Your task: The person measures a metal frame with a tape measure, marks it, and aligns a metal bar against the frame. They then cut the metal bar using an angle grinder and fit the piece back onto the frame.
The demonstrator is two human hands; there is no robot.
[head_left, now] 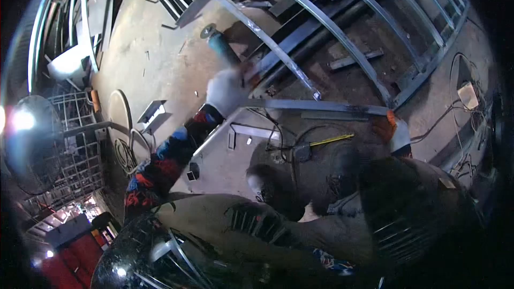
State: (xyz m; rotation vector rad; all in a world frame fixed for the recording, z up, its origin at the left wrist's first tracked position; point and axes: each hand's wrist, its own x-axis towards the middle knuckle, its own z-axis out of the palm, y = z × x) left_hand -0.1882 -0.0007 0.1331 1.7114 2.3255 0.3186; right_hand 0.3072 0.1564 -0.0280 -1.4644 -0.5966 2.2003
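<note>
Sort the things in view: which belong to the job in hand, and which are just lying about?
In the job:
power tool, in the left hand
metal bar, in the right hand

Seemingly lying about:
tape measure
coiled cable
short metal channel

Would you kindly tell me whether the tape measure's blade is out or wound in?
Out: a straight yellow blade extends from the dark case.

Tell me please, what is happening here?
A person in gloves works at a metal frame. The left hand, blurred, seems to hold a grinder. The right hand is at the end of a bar; its grip is unclear. A tape measure lies nearby, its yellow tape pulled out.
</note>
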